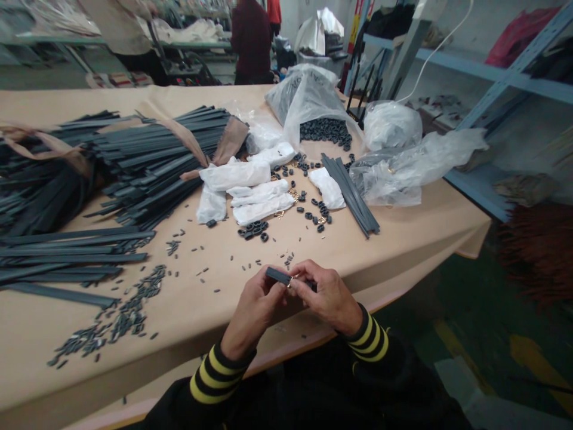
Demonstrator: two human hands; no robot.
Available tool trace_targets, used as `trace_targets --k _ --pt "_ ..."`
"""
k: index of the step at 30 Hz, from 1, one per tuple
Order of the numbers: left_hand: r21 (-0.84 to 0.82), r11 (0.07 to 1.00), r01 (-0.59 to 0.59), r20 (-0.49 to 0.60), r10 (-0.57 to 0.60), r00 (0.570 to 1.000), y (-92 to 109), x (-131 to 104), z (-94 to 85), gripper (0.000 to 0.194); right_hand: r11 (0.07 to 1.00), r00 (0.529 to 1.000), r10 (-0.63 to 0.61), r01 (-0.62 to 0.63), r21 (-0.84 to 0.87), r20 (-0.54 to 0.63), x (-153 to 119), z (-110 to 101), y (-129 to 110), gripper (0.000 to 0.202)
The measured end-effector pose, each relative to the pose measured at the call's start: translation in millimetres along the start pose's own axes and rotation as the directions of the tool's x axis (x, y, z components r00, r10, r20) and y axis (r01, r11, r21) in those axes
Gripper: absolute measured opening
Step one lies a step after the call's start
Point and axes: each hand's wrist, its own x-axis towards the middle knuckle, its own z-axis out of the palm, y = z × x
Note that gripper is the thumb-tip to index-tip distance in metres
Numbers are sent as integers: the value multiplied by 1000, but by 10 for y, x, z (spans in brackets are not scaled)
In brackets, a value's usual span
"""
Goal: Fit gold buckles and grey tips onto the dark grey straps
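Note:
Close to the table's front edge, my left hand pinches a dark grey strap between thumb and fingers. My right hand is closed at the strap's other part, its thumb and fingertips on a small gold-coloured metal buckle. The two hands almost touch, and part of the strap is hidden behind the right fingers. Just beyond the hands lie a few small dark pieces and a cluster of dark strap loops.
Bundled dark straps lie at the left, with a heap of small dark pieces before them. White wrapped packets, an open bag of loops, finished-looking straps and plastic bags lie farther back. A person stands behind the table.

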Motion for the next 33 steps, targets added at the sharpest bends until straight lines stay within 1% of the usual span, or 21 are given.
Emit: trace_targets --k 2,4,7,10,13,17,22,25,29,33 --pt "12 1000 -17 6 17 1000 -8 -16 -21 16 998 999 14 -17 -65 -33 -9 18 9 14" --pt "-25 1000 3 21 -2 1000 -38 -22 -31 17 990 999 6 -12 -138 -39 -21 34 3 15" --pt "-104 994 44 9 -44 999 -89 -11 -31 15 978 999 -47 50 -204 18 -39 34 -16 15" --pt "-172 982 74 15 -73 997 -104 -1 -29 15 980 991 -88 104 -170 101 -45 1 -23 17" --pt "-190 978 86 56 -77 995 -93 -6 -34 16 993 986 -55 70 -91 155 -40 -25 -14 16" --pt "-189 977 98 99 -80 992 -85 -20 -40 18 999 989 -9 14 -31 146 -39 -6 -9 12" --pt "-263 952 158 121 -130 984 -100 -25 -46 17 991 994 -1 15 -131 105 -51 40 -28 12" --pt "-256 956 143 99 -121 988 -108 -24 -38 17 984 997 21 -7 -180 73 -42 51 -37 8" --pt "-262 956 132 26 -130 991 -126 -49 -10 15 983 998 23 -13 -183 52 -22 49 -34 6" --pt "-253 965 70 -42 -84 996 -159 -80 22 14 984 998 27 -17 -175 54 -16 40 -20 5"
